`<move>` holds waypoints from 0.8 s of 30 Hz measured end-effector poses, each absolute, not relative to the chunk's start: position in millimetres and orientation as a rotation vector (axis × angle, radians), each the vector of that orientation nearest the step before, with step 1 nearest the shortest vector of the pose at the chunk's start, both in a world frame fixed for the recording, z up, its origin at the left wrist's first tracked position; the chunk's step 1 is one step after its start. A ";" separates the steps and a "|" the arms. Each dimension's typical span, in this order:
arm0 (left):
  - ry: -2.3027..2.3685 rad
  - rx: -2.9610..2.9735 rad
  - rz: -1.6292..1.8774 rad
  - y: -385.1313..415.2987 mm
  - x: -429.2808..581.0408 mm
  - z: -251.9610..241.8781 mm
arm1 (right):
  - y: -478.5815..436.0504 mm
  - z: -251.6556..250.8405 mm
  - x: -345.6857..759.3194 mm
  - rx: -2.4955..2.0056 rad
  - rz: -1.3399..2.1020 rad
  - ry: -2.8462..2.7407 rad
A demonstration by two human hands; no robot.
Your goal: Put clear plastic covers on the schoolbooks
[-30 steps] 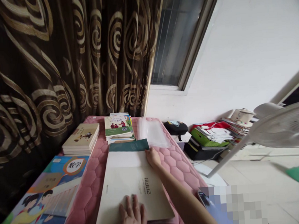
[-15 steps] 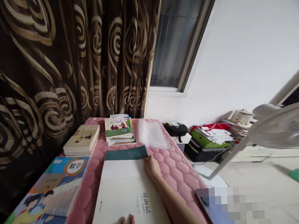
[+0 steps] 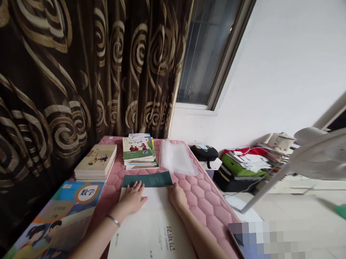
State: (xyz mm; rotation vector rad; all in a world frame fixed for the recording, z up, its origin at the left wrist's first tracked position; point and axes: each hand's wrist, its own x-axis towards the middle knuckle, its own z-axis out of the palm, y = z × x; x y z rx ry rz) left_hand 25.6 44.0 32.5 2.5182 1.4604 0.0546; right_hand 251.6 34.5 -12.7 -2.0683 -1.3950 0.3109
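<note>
A white paper book cover (image 3: 141,229) with printed Chinese characters and a dark green flap (image 3: 149,180) lies spread out on the pink quilted mattress. My left hand (image 3: 133,198) rests flat near the flap's lower left, fingers stretched out, a thin bracelet on its wrist. At the right edge, just below the flap, the curled fingers of my right hand (image 3: 177,197) grip the book cover. Its near end runs out of the frame, so I cannot tell whether a book lies under it.
To the left lie a math textbook (image 3: 59,230) and a stack of beige books (image 3: 95,163). Further back are a pile of thin books (image 3: 139,153) and clear plastic sleeves (image 3: 179,158). A white fan (image 3: 323,151) stands right of the mattress (image 3: 207,205). A patterned curtain (image 3: 99,71) hangs behind.
My left hand has moved from the near part of the book cover forward to the green flap. My right hand keeps its place at the right edge.
</note>
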 end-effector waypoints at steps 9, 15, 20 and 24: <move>1.523 2.441 0.055 41.3 22.7 12.0 | 32.3 -1.9 245.6 -2.164 0.372 -1.410; 1.527 2.430 0.021 41.8 22.9 15.0 | 29.2 8.9 242.6 -2.257 0.300 -1.525; 1.527 2.433 -0.002 42.6 23.2 14.3 | 25.0 24.1 217.5 -2.240 0.012 -1.837; 1.509 2.454 0.018 45.1 23.3 9.7 | 23.1 26.2 190.8 -1.912 0.254 -2.226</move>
